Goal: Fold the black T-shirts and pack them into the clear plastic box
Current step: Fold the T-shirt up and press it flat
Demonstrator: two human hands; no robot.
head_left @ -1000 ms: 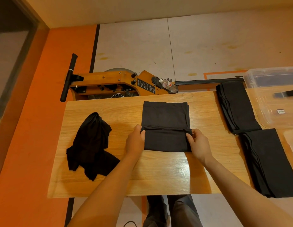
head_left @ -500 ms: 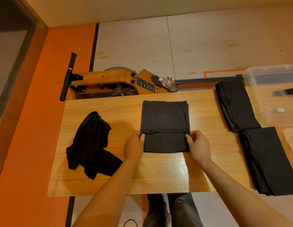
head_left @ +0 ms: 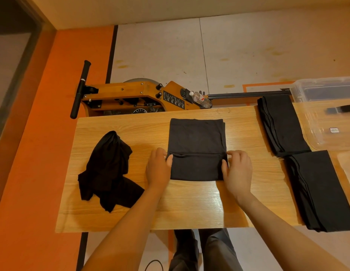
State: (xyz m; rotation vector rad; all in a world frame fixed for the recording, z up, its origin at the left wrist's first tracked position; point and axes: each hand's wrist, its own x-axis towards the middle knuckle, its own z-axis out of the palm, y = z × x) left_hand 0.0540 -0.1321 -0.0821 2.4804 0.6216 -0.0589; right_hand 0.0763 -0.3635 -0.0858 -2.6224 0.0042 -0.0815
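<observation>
At centre of woodgrain bench (head_left: 189, 208): soft black T-shirt (head_left: 196, 149), folded rectangular, near flap's corners pinched by left hand (head_left: 157, 169) and right hand (head_left: 237, 170). Clear plastic box (head_left: 315, 114) far right.

The tabletop (head_left: 189, 208) is pale honey wood with fine straight grain running left to right. At its centre lies a plain black T-shirt (head_left: 196, 141), flat matte, without print. At nine o'clock from it sits a crumpled black T-shirt (head_left: 107, 169), equally plain. Toward three o'clock, two stacks of black folded shirts (head_left: 283, 124) (head_left: 317, 188) show thin paler lines along their layered edges. The clear plastic box (head_left: 307, 90) at two o'clock is colourless, faintly grey. At twelve o'clock, the rowing machine (head_left: 131, 94) is amber-orange with black fittings and a black handle. The floor (head_left: 248, 45) is off-white with yellowish stains, bordered by a black stripe and a bright orange band (head_left: 43, 133).
</observation>
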